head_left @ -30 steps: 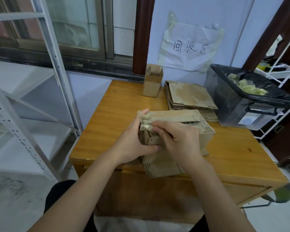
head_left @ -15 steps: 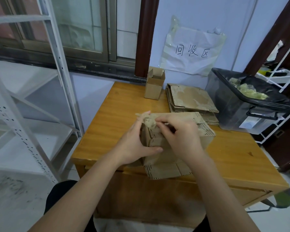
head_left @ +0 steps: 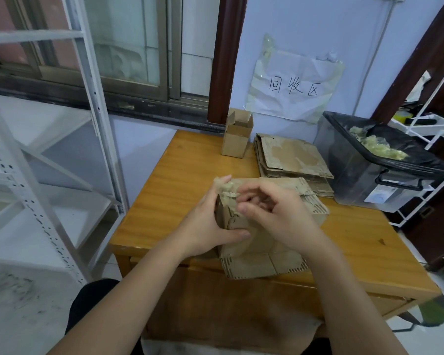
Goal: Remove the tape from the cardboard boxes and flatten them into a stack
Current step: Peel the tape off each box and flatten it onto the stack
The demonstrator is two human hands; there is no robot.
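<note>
The wooden table [head_left: 185, 180] carries everything that matters here. At its far right corner sits the black-lined bin [head_left: 369, 180] with crumpled tape already in it, and just beside that the pile of flattened boxes [head_left: 292, 157]. A small upright box [head_left: 236, 139] stands open-topped at the back edge, not yet dealt with, by the look of it.

At the near edge is the box [head_left: 264, 252] being worked on, standing up with its lower flaps splayed toward the person. The left hand [head_left: 210, 226] grips its left side, thumb pressed across the front face, fingertips up at the top corner. The right hand [head_left: 274, 211] has lifted a little since a second ago, when it was pressed low against the top edge; now its fingers are curled and pinching the strip near that corner.

The wad of tape [head_left: 224, 187] has grown and pulled up clear of the top corner, though its tail seems still stuck to the cardboard. I'd say the peeling is nearly through on this seam. Once the strip comes free it wants dropping in the bin, and only then can this box be folded flat onto the pile.
</note>
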